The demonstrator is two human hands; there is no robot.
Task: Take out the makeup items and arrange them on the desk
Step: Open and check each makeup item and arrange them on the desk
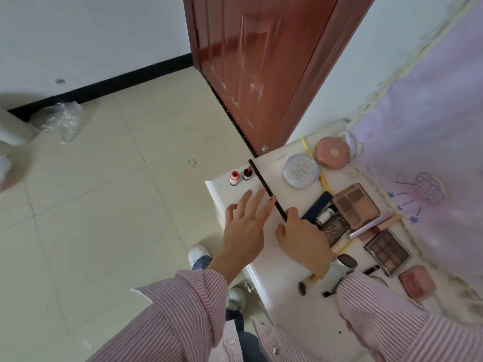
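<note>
On the white desk (271, 278), my right hand (303, 239) grips the near end of a long thin black pencil (262, 182), which slants up and left over the desk. My left hand (247, 220) lies flat beside it, fingers spread, one fingertip touching the pencil. Two small bottles, one with a red cap (234, 178) and one dark (247, 174), stand at the desk's far left corner. A round clear compact (300, 171), a pink flower-shaped case (332, 152), a brown palette (356, 206), a dark palette (388, 252) and a pink case (417, 282) lie to the right.
A navy case (317, 205), a small white tube (325, 215) and yellow pencils (322, 178) lie among the items. A lilac cloth (428, 142) hangs at the right edge. A brown door (261, 64) stands behind the desk. The tiled floor (104, 192) holds a crumpled plastic bag (58, 120).
</note>
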